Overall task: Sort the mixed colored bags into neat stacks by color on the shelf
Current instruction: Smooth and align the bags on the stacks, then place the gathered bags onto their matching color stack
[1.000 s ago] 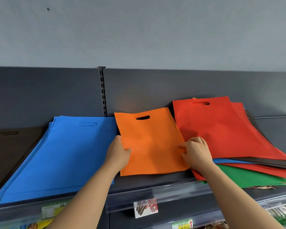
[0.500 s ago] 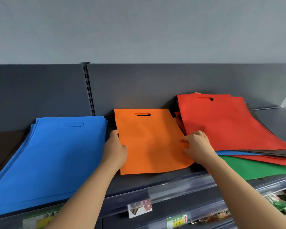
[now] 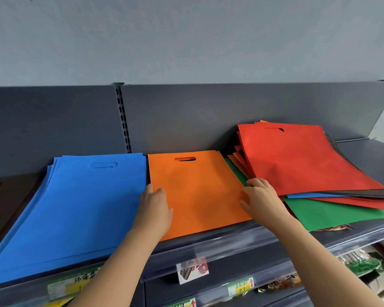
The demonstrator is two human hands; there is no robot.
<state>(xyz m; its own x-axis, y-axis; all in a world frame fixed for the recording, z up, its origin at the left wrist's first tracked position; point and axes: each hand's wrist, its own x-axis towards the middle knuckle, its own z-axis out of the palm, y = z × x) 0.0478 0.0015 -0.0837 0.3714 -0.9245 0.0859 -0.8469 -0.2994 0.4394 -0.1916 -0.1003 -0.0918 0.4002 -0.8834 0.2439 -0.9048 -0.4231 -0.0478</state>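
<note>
Now the flat orange non-woven bag (image 3: 197,191) sits squarer, nearer the blue fabric bag stack (image 3: 75,207). Left grip (image 3: 155,209) and right grip (image 3: 262,198) are flat-fingered, pressing its side edges. The red-topped mixed bag pile (image 3: 297,162) is still unsorted.

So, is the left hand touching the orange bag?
Touching. The head view shows the left hand resting on the left edge of the orange bag, with the thumb lying on its surface.

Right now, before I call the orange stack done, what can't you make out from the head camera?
Head view: bags under the top red bag show only edges; their count is hidden.
Orange stack: its top sheet hides how many lie beneath.
Dark stack: cut off by the left frame edge.
Right hand: its back hides whether the fingers pinch the orange edge.
Shelf labels: print blurred.
</note>
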